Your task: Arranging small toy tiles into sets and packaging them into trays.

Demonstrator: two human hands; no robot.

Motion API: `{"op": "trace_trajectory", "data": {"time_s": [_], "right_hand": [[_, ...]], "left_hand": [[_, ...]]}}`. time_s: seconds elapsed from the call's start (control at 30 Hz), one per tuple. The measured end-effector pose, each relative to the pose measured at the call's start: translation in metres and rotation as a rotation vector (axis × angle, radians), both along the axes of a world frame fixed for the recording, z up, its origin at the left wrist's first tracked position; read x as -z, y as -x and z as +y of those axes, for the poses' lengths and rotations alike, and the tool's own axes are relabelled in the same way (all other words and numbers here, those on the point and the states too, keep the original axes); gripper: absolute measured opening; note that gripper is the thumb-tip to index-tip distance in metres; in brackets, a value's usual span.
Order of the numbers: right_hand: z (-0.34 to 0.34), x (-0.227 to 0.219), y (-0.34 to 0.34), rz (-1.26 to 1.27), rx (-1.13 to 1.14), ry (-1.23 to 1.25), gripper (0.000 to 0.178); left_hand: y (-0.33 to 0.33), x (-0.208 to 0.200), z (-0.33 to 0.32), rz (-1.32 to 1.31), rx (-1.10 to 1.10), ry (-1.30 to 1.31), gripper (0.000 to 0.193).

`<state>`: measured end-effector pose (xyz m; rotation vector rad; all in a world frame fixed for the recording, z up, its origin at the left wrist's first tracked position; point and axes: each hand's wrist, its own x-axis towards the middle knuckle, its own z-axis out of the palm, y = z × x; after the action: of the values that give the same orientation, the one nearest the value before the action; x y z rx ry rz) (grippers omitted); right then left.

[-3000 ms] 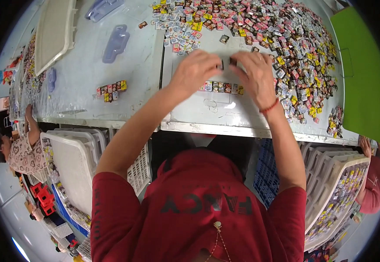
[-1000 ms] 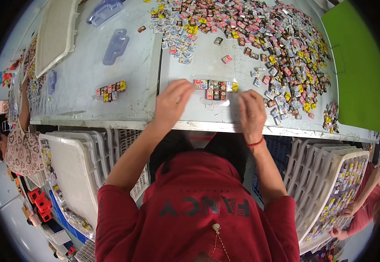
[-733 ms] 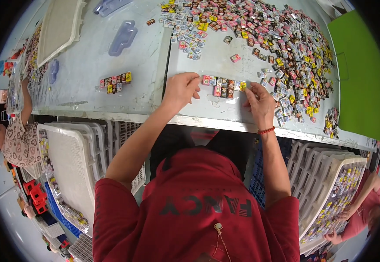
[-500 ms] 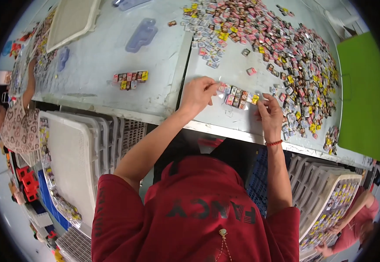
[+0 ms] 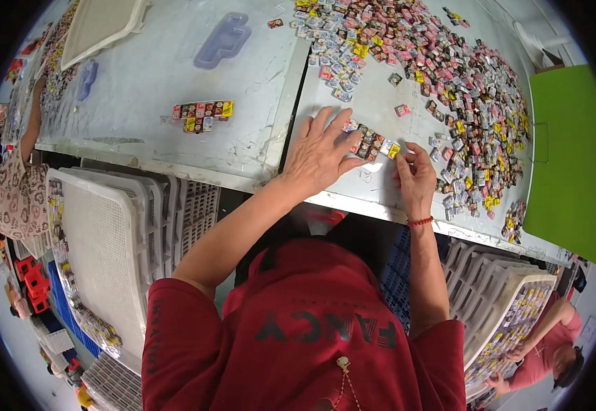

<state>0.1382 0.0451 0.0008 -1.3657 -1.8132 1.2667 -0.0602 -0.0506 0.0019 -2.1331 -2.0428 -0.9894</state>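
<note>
In front of me on the table lies a small clear plastic tray [image 5: 368, 145] filled with little square packets in brown, pink, white and yellow. My left hand [image 5: 317, 152] is spread over its left end, fingers stretched and apart, with the fingertips at the packets. At the right end, my right hand [image 5: 415, 171] pinches the tray's edge beside a yellow packet between thumb and fingers. Farther left sits another cluster of packets [image 5: 203, 114] in a similar stepped outline. A large heap of loose packets [image 5: 441, 75] spreads across the far right.
Bluish moulded trays [image 5: 223, 41] lie at the far left. A seam [image 5: 295, 103] divides the tabletop. Stacked white crates [image 5: 103, 240] stand below the edge on the left, more crates [image 5: 496, 294] on the right. A green panel [image 5: 566, 157] borders the right side. Two other people work nearby.
My left hand has opened from a pinch and spread over the tray's left end. The tray is tilted more down to the right, its right end still at my right hand.
</note>
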Motion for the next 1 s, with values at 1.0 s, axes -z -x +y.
{"op": "trace_trajectory", "data": {"time_s": [1.0], "right_hand": [[-0.039, -0.019, 0.17, 0.295, -0.27, 0.124, 0.029]], "left_hand": [[0.153, -0.022, -0.068, -0.896, -0.634, -0.263, 0.023]]}}
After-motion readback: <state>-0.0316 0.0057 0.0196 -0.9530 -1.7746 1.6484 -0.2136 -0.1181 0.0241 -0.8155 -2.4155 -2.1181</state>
